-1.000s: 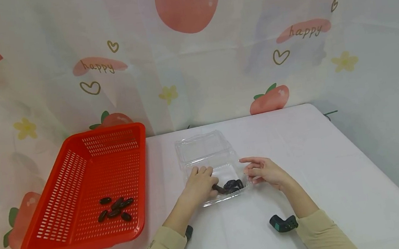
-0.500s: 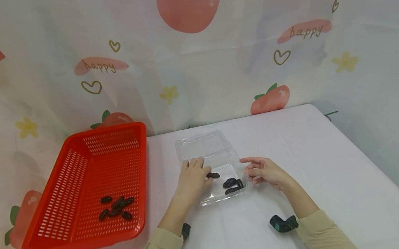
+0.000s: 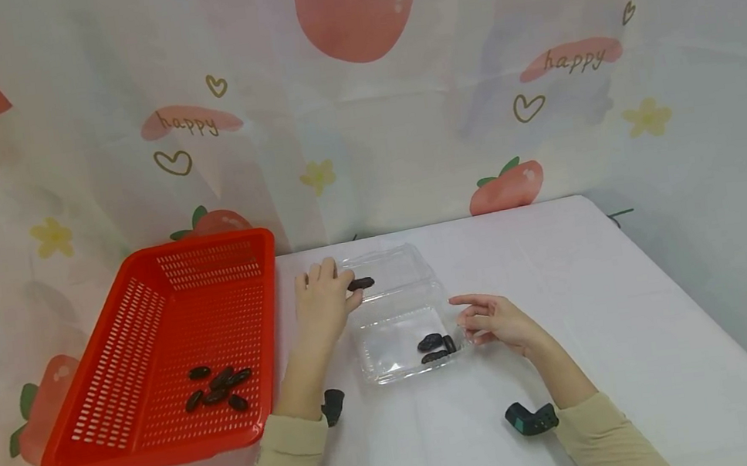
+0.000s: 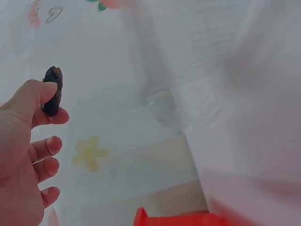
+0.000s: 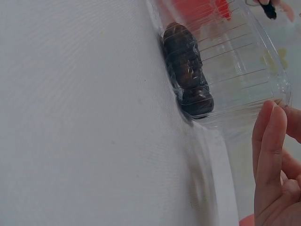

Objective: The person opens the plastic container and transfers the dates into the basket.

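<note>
My left hand pinches a dark, wrinkled date between thumb and forefinger, above the lid side of a clear plastic box. In the left wrist view the date stands nearly upright between the fingertips, the other fingers loosely bent. The box lies with its hinged lid folded back. Several dates lie in its right front corner. My right hand holds the box's right edge; in the right wrist view its fingertips pinch the thin rim.
A red perforated basket stands on the left, with several dates towards its front. A white cloth covers the table. A printed curtain hangs behind it. Each wrist wears a black device.
My left hand has lifted a date out of the box and moved it up and left, over the folded-back lid. The right hand has stayed at the box's edge.
</note>
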`<state>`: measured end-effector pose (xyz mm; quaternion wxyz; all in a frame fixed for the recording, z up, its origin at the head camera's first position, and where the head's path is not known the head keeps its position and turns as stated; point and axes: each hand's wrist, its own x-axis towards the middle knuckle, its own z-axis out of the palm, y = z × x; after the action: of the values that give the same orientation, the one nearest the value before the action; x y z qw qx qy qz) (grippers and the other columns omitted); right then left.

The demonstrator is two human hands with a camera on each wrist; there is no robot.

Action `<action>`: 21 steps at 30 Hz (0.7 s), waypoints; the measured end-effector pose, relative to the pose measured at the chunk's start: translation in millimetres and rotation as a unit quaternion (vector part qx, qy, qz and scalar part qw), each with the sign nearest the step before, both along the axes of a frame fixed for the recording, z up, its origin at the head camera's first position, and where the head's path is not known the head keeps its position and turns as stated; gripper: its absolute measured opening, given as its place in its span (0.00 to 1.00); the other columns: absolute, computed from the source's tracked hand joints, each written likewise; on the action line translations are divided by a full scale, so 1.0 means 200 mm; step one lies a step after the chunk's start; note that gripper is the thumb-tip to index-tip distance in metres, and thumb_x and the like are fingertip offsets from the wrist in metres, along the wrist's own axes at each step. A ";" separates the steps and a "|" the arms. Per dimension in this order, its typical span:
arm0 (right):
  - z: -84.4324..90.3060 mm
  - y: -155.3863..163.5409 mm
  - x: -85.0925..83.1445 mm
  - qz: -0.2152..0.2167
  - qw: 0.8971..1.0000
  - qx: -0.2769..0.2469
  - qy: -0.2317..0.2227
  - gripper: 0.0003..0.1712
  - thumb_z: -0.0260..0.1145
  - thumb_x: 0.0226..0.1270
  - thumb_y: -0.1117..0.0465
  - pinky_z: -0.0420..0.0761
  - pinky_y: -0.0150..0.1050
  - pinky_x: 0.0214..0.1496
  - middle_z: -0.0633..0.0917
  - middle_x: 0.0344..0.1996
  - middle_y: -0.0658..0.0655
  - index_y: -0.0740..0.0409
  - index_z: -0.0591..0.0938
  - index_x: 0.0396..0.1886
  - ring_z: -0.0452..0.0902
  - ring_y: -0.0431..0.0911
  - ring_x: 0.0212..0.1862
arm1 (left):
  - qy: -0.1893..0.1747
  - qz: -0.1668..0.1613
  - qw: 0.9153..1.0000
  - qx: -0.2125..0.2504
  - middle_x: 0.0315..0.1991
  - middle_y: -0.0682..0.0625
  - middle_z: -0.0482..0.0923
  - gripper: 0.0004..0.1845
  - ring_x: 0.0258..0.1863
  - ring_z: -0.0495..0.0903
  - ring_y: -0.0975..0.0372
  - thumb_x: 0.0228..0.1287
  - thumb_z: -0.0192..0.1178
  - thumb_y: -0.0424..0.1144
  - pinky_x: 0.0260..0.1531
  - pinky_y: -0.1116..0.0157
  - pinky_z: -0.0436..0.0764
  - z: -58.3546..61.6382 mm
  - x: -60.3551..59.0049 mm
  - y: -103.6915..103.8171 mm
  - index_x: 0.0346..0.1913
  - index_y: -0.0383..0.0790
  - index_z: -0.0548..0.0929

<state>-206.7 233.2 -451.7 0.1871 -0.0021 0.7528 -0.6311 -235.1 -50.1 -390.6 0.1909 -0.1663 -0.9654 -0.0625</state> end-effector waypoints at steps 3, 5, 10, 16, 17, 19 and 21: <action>0.00 0.00 0.00 0.000 1.000 0.000 0.000 0.32 0.62 0.61 0.64 0.77 0.31 0.29 0.77 0.26 0.51 0.67 0.64 0.64 0.74 0.39 0.26 | 0.010 0.017 1.000 0.009 0.33 0.48 0.68 0.11 0.37 0.69 0.54 0.59 0.59 0.48 0.41 0.56 0.65 0.06 -0.02 -0.03 0.39 0.47 0.82; 0.00 0.00 0.00 0.000 1.000 0.000 -0.001 0.32 0.62 0.61 0.64 0.77 0.31 0.29 0.77 0.26 0.51 0.67 0.64 0.64 0.74 0.39 0.26 | 0.009 0.027 0.999 0.016 0.35 0.47 0.69 0.12 0.39 0.69 0.53 0.60 0.59 0.48 0.42 0.56 0.64 0.10 -0.03 -0.05 0.41 0.46 0.82; 0.01 0.00 0.00 0.000 1.000 -0.002 -0.003 0.32 0.63 0.60 0.64 0.78 0.31 0.29 0.77 0.26 0.51 0.67 0.64 0.64 0.74 0.39 0.27 | -0.016 0.050 0.997 0.052 0.41 0.44 0.70 0.14 0.44 0.67 0.52 0.61 0.57 0.47 0.47 0.54 0.63 0.20 -0.05 -0.10 0.47 0.45 0.81; 0.01 0.00 0.00 0.000 1.000 -0.006 -0.003 0.32 0.63 0.60 0.64 0.78 0.31 0.29 0.78 0.28 0.52 0.66 0.64 0.64 0.75 0.40 0.27 | -0.037 0.065 0.993 0.093 0.40 0.43 0.68 0.14 0.43 0.64 0.51 0.63 0.55 0.47 0.46 0.53 0.61 0.31 -0.08 -0.14 0.46 0.43 0.80; 0.01 0.00 -0.01 -0.001 1.000 -0.007 -0.003 0.32 0.63 0.60 0.64 0.77 0.31 0.29 0.78 0.28 0.52 0.66 0.64 0.63 0.75 0.40 0.27 | -0.038 0.067 0.992 0.097 0.40 0.43 0.67 0.14 0.43 0.64 0.51 0.63 0.55 0.47 0.46 0.53 0.61 0.32 -0.08 -0.15 0.46 0.43 0.80; 0.00 0.00 -0.01 0.000 1.000 -0.008 -0.004 0.32 0.63 0.60 0.64 0.77 0.31 0.29 0.77 0.27 0.52 0.67 0.64 0.64 0.75 0.39 0.27 | -0.040 0.071 0.991 0.104 0.41 0.42 0.67 0.15 0.44 0.64 0.51 0.64 0.54 0.47 0.46 0.52 0.60 0.35 -0.09 -0.17 0.46 0.42 0.79; 0.00 0.00 -0.01 0.002 1.000 -0.009 -0.006 0.32 0.63 0.60 0.64 0.78 0.31 0.29 0.77 0.27 0.51 0.67 0.64 0.64 0.75 0.39 0.27 | -0.043 0.078 0.990 0.109 0.42 0.42 0.67 0.15 0.44 0.63 0.50 0.64 0.54 0.46 0.46 0.52 0.60 0.38 -0.10 -0.20 0.47 0.41 0.78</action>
<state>-207.9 234.0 -451.5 0.1927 -0.0010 0.7459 -0.6376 -254.8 -90.0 -314.7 0.1703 -0.0655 -0.9703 -0.1589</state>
